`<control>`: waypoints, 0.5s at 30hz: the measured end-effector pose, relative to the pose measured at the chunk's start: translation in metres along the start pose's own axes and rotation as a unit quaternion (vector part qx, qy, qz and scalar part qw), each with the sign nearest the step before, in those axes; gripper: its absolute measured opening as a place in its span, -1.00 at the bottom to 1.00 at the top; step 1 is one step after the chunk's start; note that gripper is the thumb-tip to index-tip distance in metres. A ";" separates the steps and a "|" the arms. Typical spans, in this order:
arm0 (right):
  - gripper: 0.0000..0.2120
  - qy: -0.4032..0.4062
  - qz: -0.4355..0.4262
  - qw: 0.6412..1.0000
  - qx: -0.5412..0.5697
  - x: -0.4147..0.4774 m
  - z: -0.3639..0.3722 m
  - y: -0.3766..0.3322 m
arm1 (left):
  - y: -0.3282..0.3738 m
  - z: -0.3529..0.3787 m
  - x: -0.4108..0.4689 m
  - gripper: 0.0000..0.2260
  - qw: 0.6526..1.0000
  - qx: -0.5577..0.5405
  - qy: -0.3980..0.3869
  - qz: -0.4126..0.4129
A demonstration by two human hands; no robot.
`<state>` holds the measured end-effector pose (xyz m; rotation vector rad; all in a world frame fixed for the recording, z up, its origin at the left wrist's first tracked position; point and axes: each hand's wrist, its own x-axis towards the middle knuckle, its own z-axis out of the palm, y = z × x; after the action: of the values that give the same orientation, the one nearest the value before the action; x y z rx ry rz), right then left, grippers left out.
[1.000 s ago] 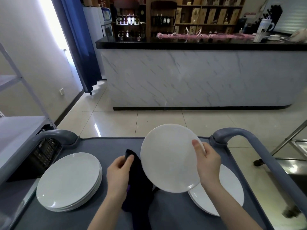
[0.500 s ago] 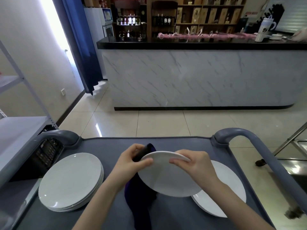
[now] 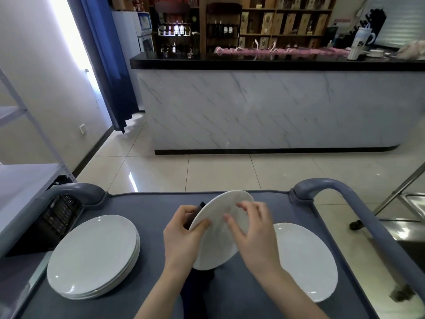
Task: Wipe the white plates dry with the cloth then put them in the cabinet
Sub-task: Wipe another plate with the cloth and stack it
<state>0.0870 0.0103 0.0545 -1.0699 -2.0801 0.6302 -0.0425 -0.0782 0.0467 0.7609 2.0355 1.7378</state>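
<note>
Round white ceramic plate [image 3: 218,238], tilted above the grey plastic cart [image 3: 149,203], left rim pinched by the left hand [image 3: 181,236] together with a dark purple cloth [image 3: 199,288]. Blurred right hand [image 3: 255,236], fingers spread against its face. Left, stack of white plates [image 3: 94,256]; right, single white plate [image 3: 305,261].

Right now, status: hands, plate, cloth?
Left hand pinches tilted plate, dark cloth behind. Right hand flat on its face. Stack left, single plate right, neither blocking.
</note>
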 end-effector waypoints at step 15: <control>-0.79 -0.068 0.223 0.923 0.306 -0.004 0.015 -0.027 | 0.001 0.018 -0.033 -0.53 0.991 0.027 -0.128 0.037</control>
<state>0.0638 -0.0085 0.0619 -1.1339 -1.5574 1.5009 -0.0057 -0.0836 0.0416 1.0301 1.9086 1.5380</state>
